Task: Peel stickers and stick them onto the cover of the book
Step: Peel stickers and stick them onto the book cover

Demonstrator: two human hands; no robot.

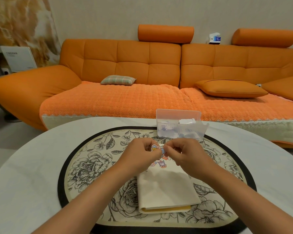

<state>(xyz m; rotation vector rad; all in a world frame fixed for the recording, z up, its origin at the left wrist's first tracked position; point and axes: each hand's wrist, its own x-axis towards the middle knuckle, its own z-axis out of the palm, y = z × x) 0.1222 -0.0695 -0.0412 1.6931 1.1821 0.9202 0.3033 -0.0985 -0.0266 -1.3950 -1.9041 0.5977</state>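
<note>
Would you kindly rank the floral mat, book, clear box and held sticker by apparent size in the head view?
1. floral mat
2. book, though it lies nearer the camera
3. clear box
4. sticker

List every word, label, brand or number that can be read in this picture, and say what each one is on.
Nothing here can be quoted.
White carton left of the sofa: dark print, too blurred to read.
Blue and white box on the sofa back: print too small to read.
The held sticker and the stickers on the book: cartoon figures, no legible lettering.
</note>
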